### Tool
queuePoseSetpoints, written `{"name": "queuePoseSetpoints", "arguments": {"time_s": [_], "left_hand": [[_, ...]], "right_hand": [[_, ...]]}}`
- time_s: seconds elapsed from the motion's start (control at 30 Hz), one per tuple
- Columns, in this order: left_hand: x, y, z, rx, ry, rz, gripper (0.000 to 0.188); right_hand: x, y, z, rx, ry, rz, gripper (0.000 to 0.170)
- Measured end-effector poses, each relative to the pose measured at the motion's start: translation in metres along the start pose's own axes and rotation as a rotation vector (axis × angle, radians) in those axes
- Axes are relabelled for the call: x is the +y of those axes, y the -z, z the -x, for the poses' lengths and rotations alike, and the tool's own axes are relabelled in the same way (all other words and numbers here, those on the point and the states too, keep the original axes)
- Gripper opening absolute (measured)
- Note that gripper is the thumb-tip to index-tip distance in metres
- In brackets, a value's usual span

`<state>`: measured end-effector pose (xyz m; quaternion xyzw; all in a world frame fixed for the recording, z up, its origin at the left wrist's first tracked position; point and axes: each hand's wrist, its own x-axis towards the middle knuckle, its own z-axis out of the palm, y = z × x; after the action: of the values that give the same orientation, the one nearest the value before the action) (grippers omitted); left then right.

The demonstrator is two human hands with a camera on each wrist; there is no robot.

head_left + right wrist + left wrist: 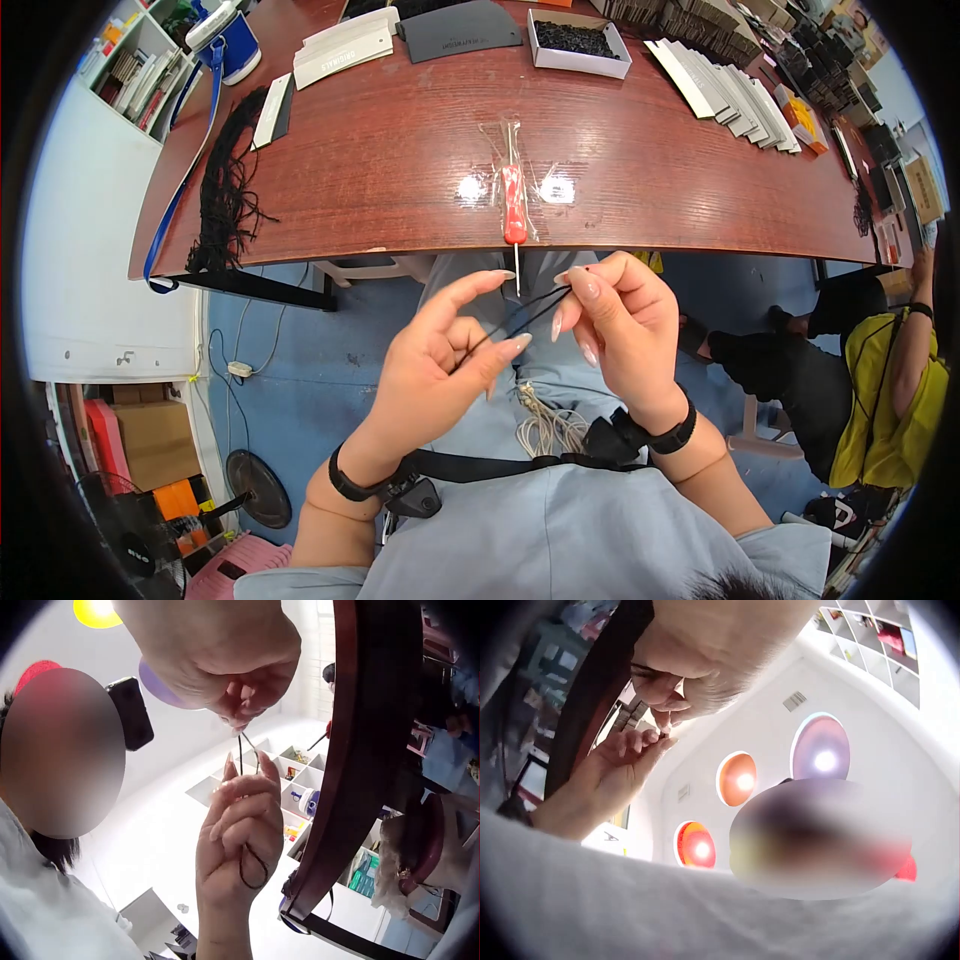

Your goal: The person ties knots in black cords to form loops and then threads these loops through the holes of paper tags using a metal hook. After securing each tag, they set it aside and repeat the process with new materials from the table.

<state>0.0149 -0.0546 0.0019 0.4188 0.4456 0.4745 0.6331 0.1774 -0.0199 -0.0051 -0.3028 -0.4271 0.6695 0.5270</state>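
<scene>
A thin black cord (541, 306) is stretched between my two hands over my lap, just off the table's front edge. My right hand (632, 325) pinches it between thumb and fingertips. In my left hand (425, 365) the cord runs under curled fingers, while index finger and thumb reach out apart; the right wrist view shows a loop of the cord (265, 875) hanging at that palm. Between the hands, a red-handled tool (514, 205) with a thin metal shaft (518, 268) points toward me past the edge. Clear tape (510, 140) covers its rear part on the table.
Black cords (225, 190) lie bunched at the table's left. Cards (345, 48), a white box of small black pieces (540, 62) and fanned grey cards (725, 100) line the back. Light cords (545, 425) hang at my waist. Another person (890, 400) sits at right.
</scene>
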Motion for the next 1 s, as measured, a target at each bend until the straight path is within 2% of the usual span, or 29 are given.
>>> {"name": "queuePoseSetpoints", "arguments": {"time_s": [0.07,0.1,0.27,0.33,0.43,0.47,0.5,0.53,0.57,0.63,0.67,0.7,0.73,0.8,0.87,0.93,1.0], "left_hand": [[-0.006,0.002,0.001,-0.048,-0.073,-0.354,0.042],[-0.008,0.001,0.0,-0.062,-0.095,-0.426,0.044],[-0.001,-0.002,0.0,-0.047,-0.112,-0.492,0.041],[0.002,-0.004,0.0,-0.043,-0.096,-0.481,0.04],[0.001,-0.008,0.0,-0.064,-0.131,-0.596,0.036],[-0.002,-0.007,-0.001,-0.128,-0.226,-0.756,0.032],[-0.003,-0.006,-0.001,-0.192,-0.322,-0.914,0.029],[-0.001,-0.007,0.0,-0.195,-0.32,-0.915,0.029],[0.003,-0.008,0.0,-0.229,-0.354,-1.018,0.025],[0.007,-0.007,-0.001,-0.264,-0.387,-1.121,0.022],[0.008,-0.005,-0.003,-0.212,-0.466,-1.141,0.019],[0.009,-0.002,-0.004,-0.159,-0.546,-1.159,0.017],[0.011,0.0,-0.005,-0.161,-0.545,-1.158,0.017],[0.013,0.003,-0.009,-0.143,-0.547,-1.002,0.009],[0.016,0.002,-0.012,-0.13,-0.567,-0.933,0.006],[0.022,0.005,-0.012,-0.189,-0.331,-0.718,0.008],[0.022,0.003,-0.016,-0.183,-0.299,-0.624,0.008]], "right_hand": [[0.001,-0.001,0.001,0.001,-0.036,0.006,0.01],[0.003,-0.002,0.001,0.015,-0.032,-0.016,0.01],[0.001,-0.001,0.004,0.066,0.044,0.021,0.01],[0.0,0.002,0.003,0.047,0.052,-0.089,0.01],[0.0,-0.002,0.006,0.079,0.055,-0.039,0.011],[0.004,-0.005,0.008,0.05,0.114,0.029,0.007],[0.017,-0.005,0.005,0.051,0.403,0.375,0.006],[0.03,-0.003,0.001,0.052,0.689,0.722,0.008],[0.032,0.001,-0.001,0.018,0.784,0.892,0.013],[0.028,0.007,-0.001,-0.002,0.773,0.997,0.011],[0.026,0.01,0.0,-0.028,0.76,1.102,0.01],[0.027,0.014,0.0,-0.025,0.698,1.057,0.008],[0.025,0.014,0.001,-0.023,0.696,1.058,0.008],[0.015,0.01,0.004,-0.081,0.477,0.813,0.008],[0.012,0.007,0.008,-0.096,0.411,0.722,0.007],[0.011,0.005,0.011,-0.138,0.233,0.345,0.007],[0.004,0.001,0.011,-0.135,0.157,0.255,0.008]]}}
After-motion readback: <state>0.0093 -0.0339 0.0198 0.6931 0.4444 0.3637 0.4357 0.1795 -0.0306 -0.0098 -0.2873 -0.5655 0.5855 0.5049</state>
